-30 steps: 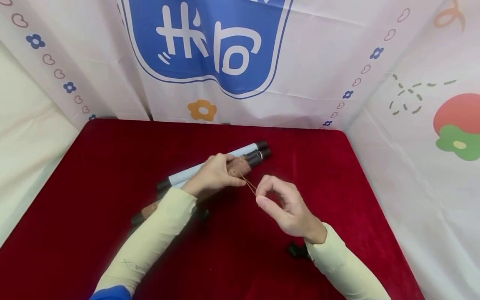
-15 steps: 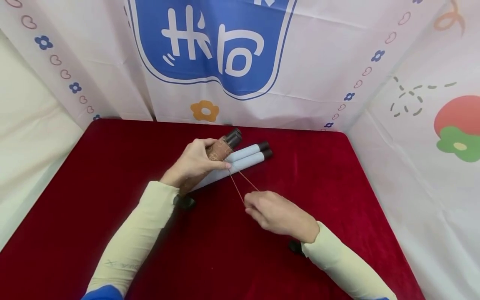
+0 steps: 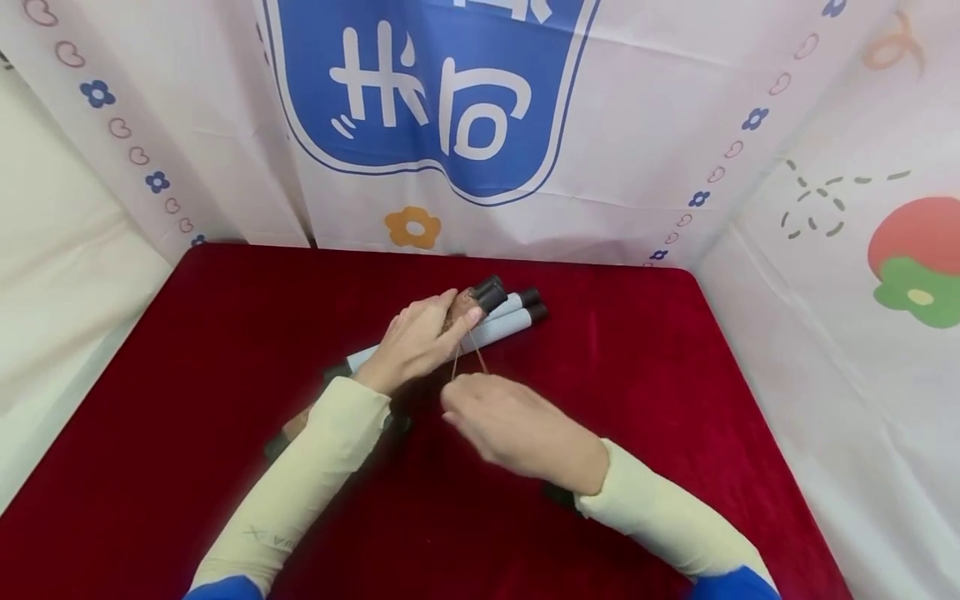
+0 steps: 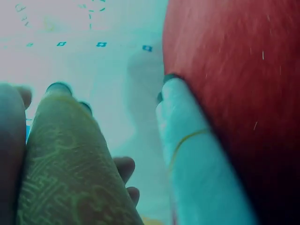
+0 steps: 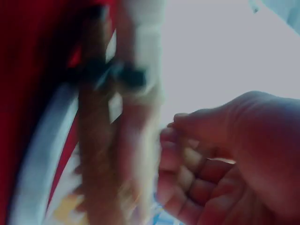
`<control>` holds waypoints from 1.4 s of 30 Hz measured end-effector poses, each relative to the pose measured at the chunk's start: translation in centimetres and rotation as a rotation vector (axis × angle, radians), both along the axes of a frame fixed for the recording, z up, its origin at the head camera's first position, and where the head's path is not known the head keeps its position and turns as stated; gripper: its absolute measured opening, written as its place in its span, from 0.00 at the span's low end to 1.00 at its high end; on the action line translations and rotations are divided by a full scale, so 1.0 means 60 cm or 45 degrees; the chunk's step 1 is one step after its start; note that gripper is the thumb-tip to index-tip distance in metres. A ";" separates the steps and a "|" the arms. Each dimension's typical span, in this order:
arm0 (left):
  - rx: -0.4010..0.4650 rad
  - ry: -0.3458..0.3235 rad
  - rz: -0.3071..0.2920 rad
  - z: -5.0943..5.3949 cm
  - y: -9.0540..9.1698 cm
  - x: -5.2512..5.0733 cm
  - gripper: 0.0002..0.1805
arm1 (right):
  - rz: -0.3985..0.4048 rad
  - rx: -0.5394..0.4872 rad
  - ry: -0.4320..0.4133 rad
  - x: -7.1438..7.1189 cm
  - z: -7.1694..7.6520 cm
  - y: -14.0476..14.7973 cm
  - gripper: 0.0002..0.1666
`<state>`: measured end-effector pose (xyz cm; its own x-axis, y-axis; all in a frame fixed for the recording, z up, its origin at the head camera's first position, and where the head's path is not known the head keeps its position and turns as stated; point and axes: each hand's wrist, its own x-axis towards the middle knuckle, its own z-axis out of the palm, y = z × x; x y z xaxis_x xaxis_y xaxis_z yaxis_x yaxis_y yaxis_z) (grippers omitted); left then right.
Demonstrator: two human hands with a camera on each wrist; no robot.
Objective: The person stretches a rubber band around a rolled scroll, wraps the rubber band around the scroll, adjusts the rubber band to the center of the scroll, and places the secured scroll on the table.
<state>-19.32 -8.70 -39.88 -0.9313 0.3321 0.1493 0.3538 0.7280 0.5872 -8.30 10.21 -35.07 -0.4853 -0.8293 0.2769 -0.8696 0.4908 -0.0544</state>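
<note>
My left hand (image 3: 412, 337) grips a brown patterned scroll (image 3: 460, 312) near its far end, thumb on top and fingers around the other side. Black roller ends (image 3: 490, 293) stick out past the hand. From the scroll, two taut strands of a thin rubber band (image 3: 481, 357) run to the curled fingers of my right hand (image 3: 517, 429), which pinches them. Beneath and behind lies a light-blue scroll (image 3: 504, 326) with black ends. In the left wrist view, a yellow band (image 4: 180, 144) circles that scroll. The right wrist view is blurred; the brown scroll (image 5: 98, 159) shows there.
Dark red cloth (image 3: 615, 358) covers the table. A white printed curtain (image 3: 615, 150) stands along the back edge, with more pale cloth at both sides. Dark wrist-camera parts (image 3: 558, 493) show under the right wrist.
The left hand lifted the brown scroll to the left, then brought it back right over the light-blue scroll. The right hand moved left and down, still pulling the rubber band.
</note>
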 end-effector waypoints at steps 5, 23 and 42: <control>-0.072 0.156 0.019 0.031 -0.015 0.009 0.37 | -0.170 -0.065 -0.083 -0.035 -0.043 0.094 0.08; 0.081 0.277 -0.506 0.064 -0.011 0.135 0.28 | 0.102 -0.459 -0.985 -0.137 -0.003 0.177 0.11; -0.246 0.413 -0.145 0.008 0.055 0.110 0.34 | -0.629 -1.006 -1.370 -0.123 -0.046 0.106 0.29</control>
<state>-12.75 -5.37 -39.39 -0.8017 0.4814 0.3543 0.5833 0.7597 0.2873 -15.66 16.54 -37.80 -0.9419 -0.3194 -0.1040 0.0196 0.2568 -0.9663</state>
